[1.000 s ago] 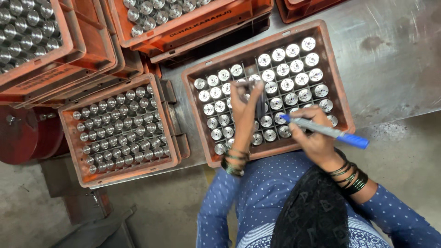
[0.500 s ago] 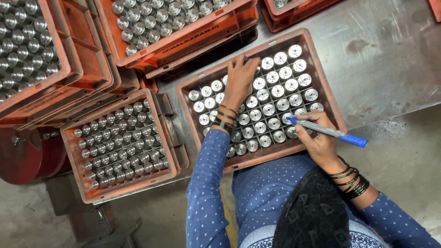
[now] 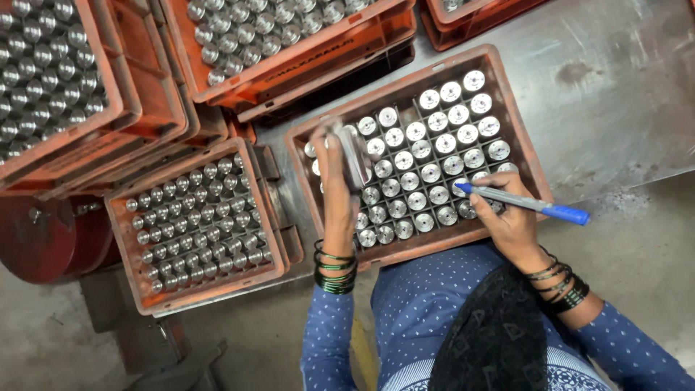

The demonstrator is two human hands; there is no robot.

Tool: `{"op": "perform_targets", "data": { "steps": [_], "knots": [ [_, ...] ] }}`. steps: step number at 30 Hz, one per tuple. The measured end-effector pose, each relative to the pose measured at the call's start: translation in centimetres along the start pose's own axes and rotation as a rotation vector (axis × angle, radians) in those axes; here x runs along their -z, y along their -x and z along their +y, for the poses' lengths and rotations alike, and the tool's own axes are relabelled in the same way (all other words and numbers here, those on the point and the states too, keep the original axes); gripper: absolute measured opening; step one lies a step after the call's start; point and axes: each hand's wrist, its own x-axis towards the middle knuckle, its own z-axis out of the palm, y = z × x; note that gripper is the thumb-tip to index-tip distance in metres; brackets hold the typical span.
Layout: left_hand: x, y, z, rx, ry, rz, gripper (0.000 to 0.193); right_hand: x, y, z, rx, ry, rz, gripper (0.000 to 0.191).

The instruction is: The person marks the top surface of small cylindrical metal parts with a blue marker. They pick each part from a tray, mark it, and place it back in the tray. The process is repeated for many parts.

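- Your left hand point(image 3: 337, 170) grips 1 metal cylinder point(image 3: 355, 156), raised above the orange crate point(image 3: 521, 137).
- Your right hand point(image 3: 510, 213) pinches a blue marker point(image 3: 532, 206) over the crate's front row.

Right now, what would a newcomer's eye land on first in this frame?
Probably the orange crate at centre, its grid packed with shiny metal cylinders. Over its left side the left hand lifts one metal cylinder out; over its lower right edge the right hand holds a blue marker pen. More orange crates of the same parts fill the left and top.
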Motion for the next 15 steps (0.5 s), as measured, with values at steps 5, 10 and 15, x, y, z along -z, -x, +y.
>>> {"op": "perform_targets", "data": {
  "steps": [5,10,15],
  "knots": [
    [-0.3,2.6,-1.7,0.306,0.593,0.025,0.043,-2.1,-0.5,-1.9,0.154,0.009,-0.097,0.025],
    [0.5,4.2,-2.8,0.416,0.927,-0.038,0.038,-4.5,-1.1,-4.8,0.287,-0.086,-0.164,0.023],
    [0.1,5.3,-3.3,0.464,0.961,-0.04,0.037,-5.3,-2.5,-6.7,0.416,-0.066,-0.144,0.025]
  ]
}}
